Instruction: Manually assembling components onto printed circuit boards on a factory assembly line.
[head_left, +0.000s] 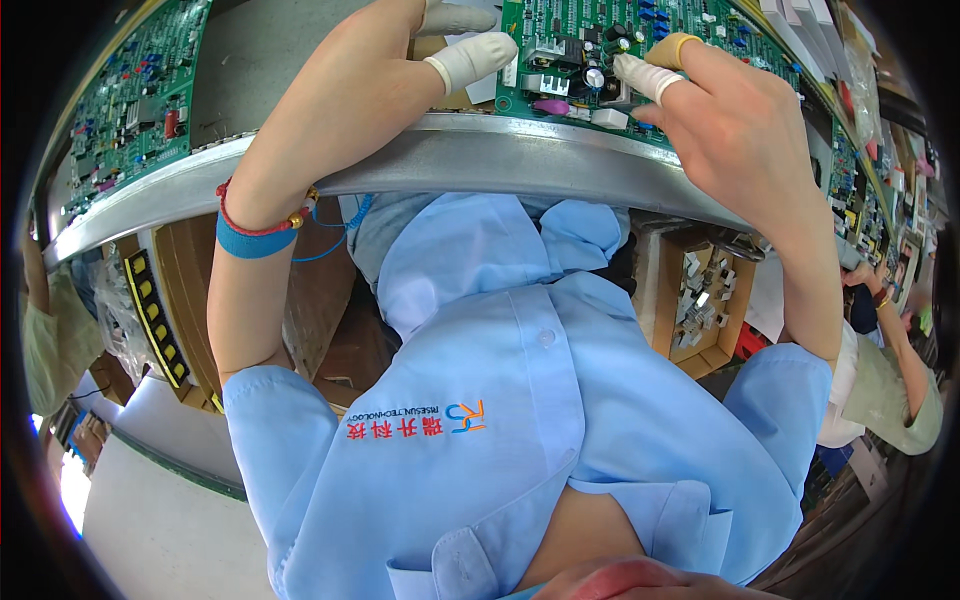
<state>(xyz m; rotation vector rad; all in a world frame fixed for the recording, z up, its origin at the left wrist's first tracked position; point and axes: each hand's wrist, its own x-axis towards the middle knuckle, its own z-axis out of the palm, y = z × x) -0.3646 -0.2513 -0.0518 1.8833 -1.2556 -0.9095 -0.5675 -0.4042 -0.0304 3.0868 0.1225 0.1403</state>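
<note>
Where circuit boards (640, 50) line it, the metal rail (470, 160) curves.

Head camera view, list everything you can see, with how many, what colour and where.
circuit board: one, green, top centre, under both hands
second circuit board: one, green, upper left
more circuit boards: several, green, along the right edge; count unclear
metal rail: one, grey, curving across the upper half
cardboard box of metal parts: one, brown, right of centre below the rail
co-worker's arm: one, far right
shirt: one, light blue, centre
wristband: one, blue, with red cord, left wrist
left hand: white finger cots, at the board's left edge
right hand: finger cots, touching components on the board
</note>
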